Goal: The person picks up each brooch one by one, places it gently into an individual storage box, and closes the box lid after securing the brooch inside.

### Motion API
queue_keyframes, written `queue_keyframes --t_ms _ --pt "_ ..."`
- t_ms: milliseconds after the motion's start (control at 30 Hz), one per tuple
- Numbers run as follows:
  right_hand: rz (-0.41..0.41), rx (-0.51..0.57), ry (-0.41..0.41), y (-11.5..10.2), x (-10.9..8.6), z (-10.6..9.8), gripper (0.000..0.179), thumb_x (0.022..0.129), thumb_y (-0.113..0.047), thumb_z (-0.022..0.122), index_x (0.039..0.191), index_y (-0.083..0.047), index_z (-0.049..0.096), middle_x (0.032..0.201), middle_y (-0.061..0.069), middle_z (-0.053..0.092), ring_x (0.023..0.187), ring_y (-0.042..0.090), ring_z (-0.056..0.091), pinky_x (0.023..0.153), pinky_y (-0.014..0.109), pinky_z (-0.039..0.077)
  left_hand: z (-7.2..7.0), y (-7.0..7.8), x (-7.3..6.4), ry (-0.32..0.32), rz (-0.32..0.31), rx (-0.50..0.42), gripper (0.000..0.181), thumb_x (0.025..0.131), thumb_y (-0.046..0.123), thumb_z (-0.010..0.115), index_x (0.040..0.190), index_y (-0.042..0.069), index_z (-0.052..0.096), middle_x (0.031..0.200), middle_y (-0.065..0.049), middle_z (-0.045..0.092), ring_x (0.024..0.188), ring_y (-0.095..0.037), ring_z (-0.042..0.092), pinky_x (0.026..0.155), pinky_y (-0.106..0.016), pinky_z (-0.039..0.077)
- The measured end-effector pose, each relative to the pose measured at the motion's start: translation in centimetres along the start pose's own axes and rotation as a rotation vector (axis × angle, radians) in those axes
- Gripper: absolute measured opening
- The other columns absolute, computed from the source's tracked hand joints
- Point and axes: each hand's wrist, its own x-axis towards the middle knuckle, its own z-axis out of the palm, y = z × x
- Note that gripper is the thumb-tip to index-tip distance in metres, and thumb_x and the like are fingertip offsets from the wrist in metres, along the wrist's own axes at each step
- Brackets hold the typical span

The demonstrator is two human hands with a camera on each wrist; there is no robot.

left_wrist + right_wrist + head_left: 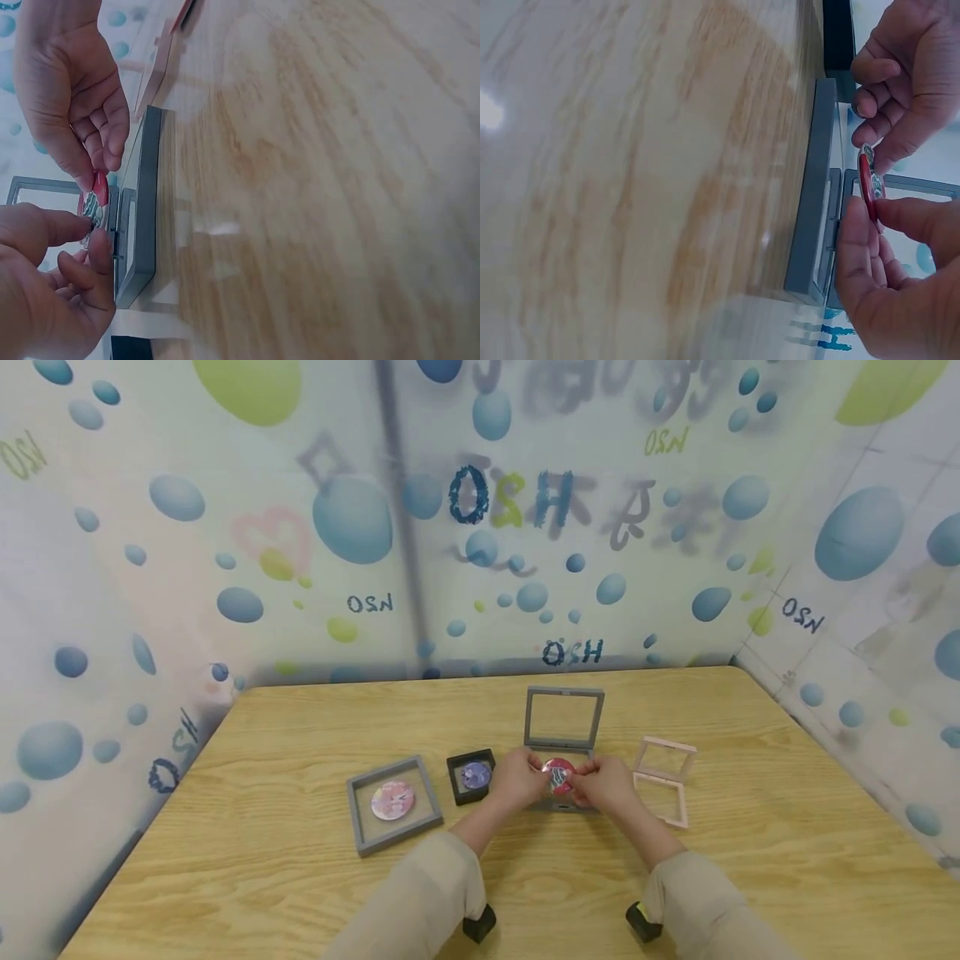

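Between both hands a round red badge [558, 775] with a dark and white picture is held up over a grey display frame [565, 743]. My left hand [517, 779] pinches its left edge with thumb and fingers. On the opposite edge, my right hand [604, 783] pinches it the same way. The grey frame stands unfolded: its upper half is raised at the back, and its lower half lies on the table below the badge. In the right wrist view the badge [868, 184] appears nearly edge-on, apart from the frame [811, 202].
Left of the hands sit a small black frame [454, 777] holding a purple badge [476, 775] and a larger grey frame [360, 814] holding a pink badge [393, 800]. A small pink frame [681, 806] stands unfolded at the right. All are on the wooden table [285, 760].
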Motion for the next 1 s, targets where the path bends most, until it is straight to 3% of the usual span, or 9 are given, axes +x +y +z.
queue_keyframes --t_ms 367,567,767,1000 --pt "0.057 -0.023 0.029 0.1 0.9 0.4 0.011 0.081 0.003 0.061 0.087 0.009 0.054 0.073 0.015 0.058 0.052 0.012 0.059 0.053 0.024 0.051 0.5 0.4 1.3 0.006 -0.015 0.234 0.013 0.073 0.012 0.067 0.068 0.009 0.055 0.063 0.0 0.049 0.053 -0.013 0.044 0.042 -0.024 0.033" --pt "0.043 -0.044 0.012 0.4 1.1 0.3 0.01 0.081 0.003 0.06 0.083 0.008 0.053 0.069 0.013 0.057 0.048 0.011 0.058 0.05 0.023 0.051 0.8 0.6 1.4 0.001 0.002 0.276 0.023 0.071 0.01 0.066 0.058 0.012 0.047 0.055 0.002 0.043 0.048 -0.012 0.04 0.04 -0.024 0.029" --pt "0.028 -0.115 0.005 0.6 1.4 0.3 0.009 0.081 0.0 0.061 0.079 0.006 0.054 0.062 0.011 0.059 0.045 0.008 0.057 0.047 0.021 0.049 1.0 0.6 1.2 -0.002 0.04 0.312 0.041 0.072 0.007 0.063 0.047 0.015 0.031 0.043 0.006 0.025 0.039 -0.009 0.025 0.036 -0.021 0.018" --pt "0.004 -0.143 0.021 0.9 1.6 0.3 0.009 0.08 0.001 0.062 0.077 0.007 0.055 0.061 0.011 0.059 0.043 0.008 0.056 0.046 0.021 0.048 1.5 0.3 1.3 0.011 0.041 0.352 0.038 0.074 0.01 0.064 0.05 0.014 0.035 0.048 0.004 0.034 0.043 -0.011 0.032 0.038 -0.023 0.024"
